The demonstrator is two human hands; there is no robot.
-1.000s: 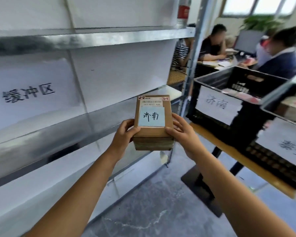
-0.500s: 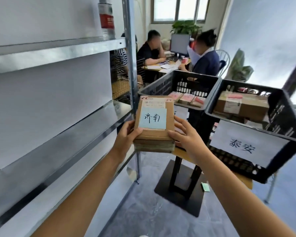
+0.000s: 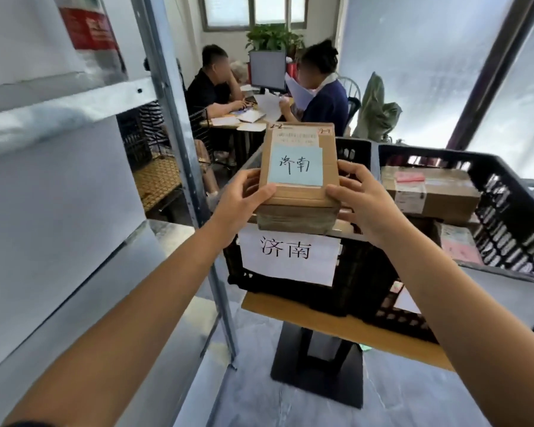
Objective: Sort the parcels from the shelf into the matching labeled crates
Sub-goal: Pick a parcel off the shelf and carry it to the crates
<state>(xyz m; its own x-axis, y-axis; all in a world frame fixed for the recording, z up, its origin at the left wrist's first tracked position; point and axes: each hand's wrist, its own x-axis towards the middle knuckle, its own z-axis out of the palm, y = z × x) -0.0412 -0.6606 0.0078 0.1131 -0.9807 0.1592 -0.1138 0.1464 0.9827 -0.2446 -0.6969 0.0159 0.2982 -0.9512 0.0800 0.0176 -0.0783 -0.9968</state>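
A brown cardboard parcel [image 3: 299, 192] with a light blue label reading 济南 is held between both hands. My left hand [image 3: 239, 200] grips its left side and my right hand [image 3: 363, 201] grips its right side. The parcel hangs over the near rim of a black crate [image 3: 364, 272] whose white paper sign [image 3: 289, 257] also reads 济南. A second black crate [image 3: 512, 229] to the right holds a larger brown box [image 3: 429, 192]. The inside of the 济南 crate is mostly hidden by the parcel.
The metal shelf [image 3: 84, 103] with its upright post [image 3: 179, 149] stands close on the left. Both crates sit on a wooden table [image 3: 330, 322] with a black pedestal base [image 3: 318, 374]. Two people sit at a desk [image 3: 247, 118] behind. Grey floor lies below.
I have turned right from the shelf toward the crates. The parcel, still held in both hands, has come up over the front of the 济南 crate.
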